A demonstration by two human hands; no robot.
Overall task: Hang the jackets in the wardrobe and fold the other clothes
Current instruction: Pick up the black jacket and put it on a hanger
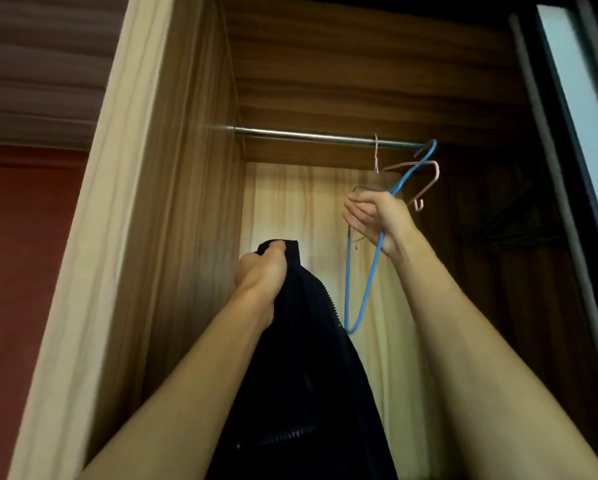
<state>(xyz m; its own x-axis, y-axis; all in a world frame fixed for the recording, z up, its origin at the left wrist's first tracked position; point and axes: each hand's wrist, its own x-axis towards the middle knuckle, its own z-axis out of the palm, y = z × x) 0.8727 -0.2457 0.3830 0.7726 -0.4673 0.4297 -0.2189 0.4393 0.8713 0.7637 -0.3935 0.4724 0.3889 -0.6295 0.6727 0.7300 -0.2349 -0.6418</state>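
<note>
My left hand (264, 270) grips the collar of a black zip jacket (304, 375) and holds it up inside the open wardrobe; the jacket hangs down past the bottom of the view. To the right and higher, my right hand (377, 218) holds a blue wire hanger (365, 292) whose hook is at the metal rail (308, 135). A pink hanger (425, 181) hangs on the same rail just behind the blue one. The blue hanger's lower end is next to the jacket's zip edge.
The wardrobe's wooden left wall (186, 202) stands close to my left arm. Dark clothes (512, 223) hang in shadow at the right. A dark sliding door frame (564, 133) borders the right side. A red wall (24, 237) lies to the left.
</note>
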